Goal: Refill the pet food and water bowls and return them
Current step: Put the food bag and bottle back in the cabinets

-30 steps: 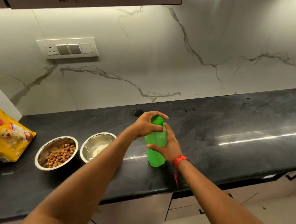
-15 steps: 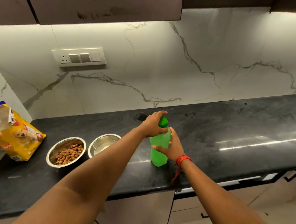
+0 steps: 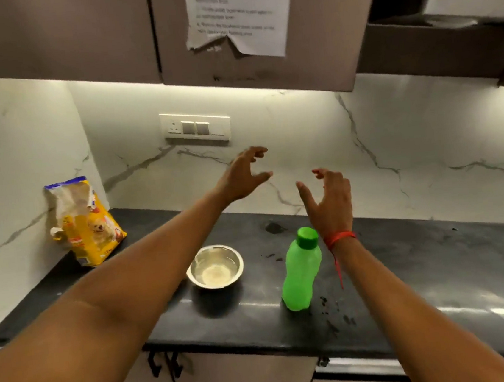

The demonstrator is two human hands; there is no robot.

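Above the counter (image 3: 439, 264) your left hand (image 3: 243, 176) and right hand (image 3: 330, 204) hang with fingers spread, grasping nothing; bottle (image 3: 301, 272) capped, so lift the bowl (image 3: 215, 271) level, two-handed

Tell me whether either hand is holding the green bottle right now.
No: the left hand and right hand are both raised, open and empty, above the capped green bottle standing alone on the countertop.

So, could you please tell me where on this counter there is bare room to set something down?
The widest free patch is the dark counter right of the green bottle, up to the marble wall. A narrower gap lies between the bottle and the steel bowl. The left end is crowded: the yellow food bag fills the corner, and the left forearm hides the counter beside the bowl.
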